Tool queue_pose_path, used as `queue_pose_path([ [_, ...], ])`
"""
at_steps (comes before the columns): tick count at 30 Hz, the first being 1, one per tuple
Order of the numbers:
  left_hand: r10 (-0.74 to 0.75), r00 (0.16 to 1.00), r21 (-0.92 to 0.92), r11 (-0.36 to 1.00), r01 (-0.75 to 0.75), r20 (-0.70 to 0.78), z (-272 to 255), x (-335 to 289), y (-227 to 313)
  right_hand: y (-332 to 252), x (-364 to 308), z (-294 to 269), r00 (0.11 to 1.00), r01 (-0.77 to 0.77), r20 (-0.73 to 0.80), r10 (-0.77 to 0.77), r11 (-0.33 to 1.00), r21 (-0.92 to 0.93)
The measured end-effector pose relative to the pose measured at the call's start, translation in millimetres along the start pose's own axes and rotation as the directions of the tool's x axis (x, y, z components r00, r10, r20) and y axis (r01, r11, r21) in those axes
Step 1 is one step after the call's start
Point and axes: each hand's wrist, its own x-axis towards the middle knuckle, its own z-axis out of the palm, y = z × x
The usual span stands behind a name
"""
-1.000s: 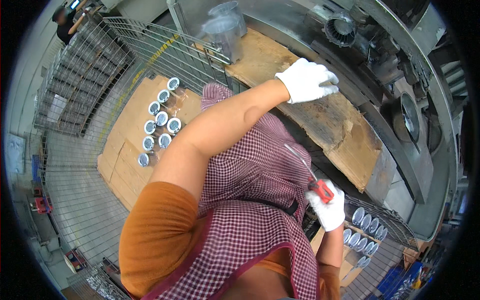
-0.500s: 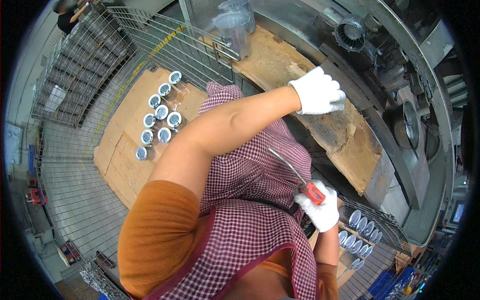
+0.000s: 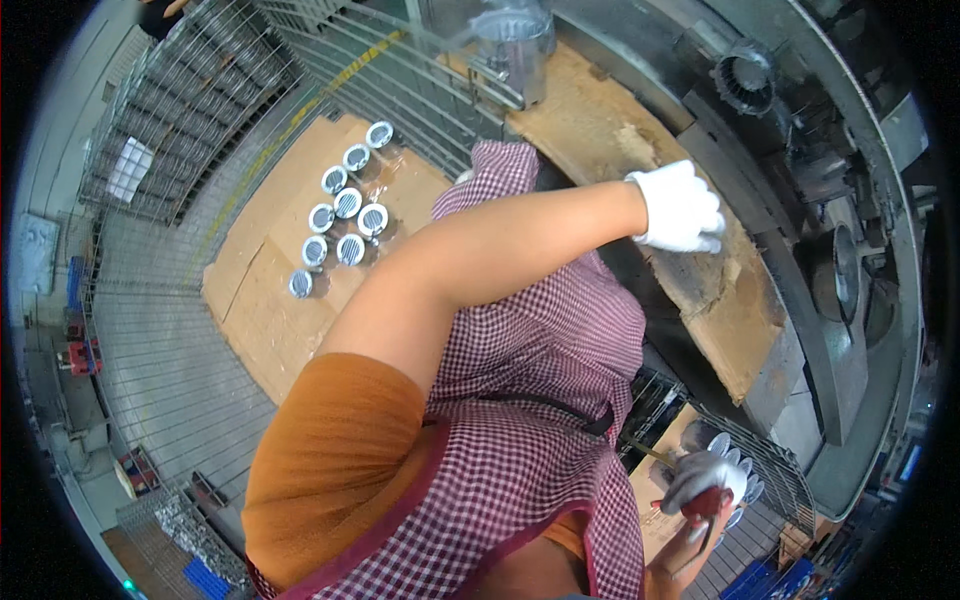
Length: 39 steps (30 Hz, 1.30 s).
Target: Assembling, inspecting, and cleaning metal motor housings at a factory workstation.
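Note:
My left hand (image 3: 680,208), in a white glove, is over the worn wooden board (image 3: 752,345) at the right, fingers loosely bent and slightly apart, with nothing seen in it. Low at the right, my gloved right hand (image 3: 728,474) grips a red-handled tool (image 3: 706,503). A thin, bent metal shank seems to run down from its handle; the hand is partly blurred. Near this hand are several clear glass-like pieces (image 3: 745,465) with shiny round tops, partly covered by the glove.
Similar clear pieces (image 3: 348,203) stand on cardboard (image 3: 262,270) inside a wire cage (image 3: 160,330) at the left. A large clear vessel (image 3: 520,65) sits on the board's far end. Metal machinery (image 3: 820,260) lines the right. A person's arm (image 3: 175,8) shows at far left.
My right hand has swung down and right, turning the tool so that its shank now points down. My view has shifted; the left hand stays over the board, its fingers a little looser.

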Motion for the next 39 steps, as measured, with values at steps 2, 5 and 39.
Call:
queue_pose_path([
  [2,0.034,0.998,-0.035,0.999,-0.036,-0.047,0.9,3.5,-6.0,-9.3,-8.1,26.1,0.989,-0.106,-0.103,0.106,0.994,0.003],
  [5,-0.045,0.997,-0.032,0.998,0.047,0.055,-7.0,1.2,-8.5,-21.1,-9.5,20.2,0.861,-0.506,-0.104,0.497,0.858,-0.088],
  [39,-0.164,0.981,-0.132,0.975,0.177,0.106,-33.5,1.3,-6.4,41.6,-27.9,70.2,0.171,-0.799,-0.594,0.786,0.463,0.384],
])
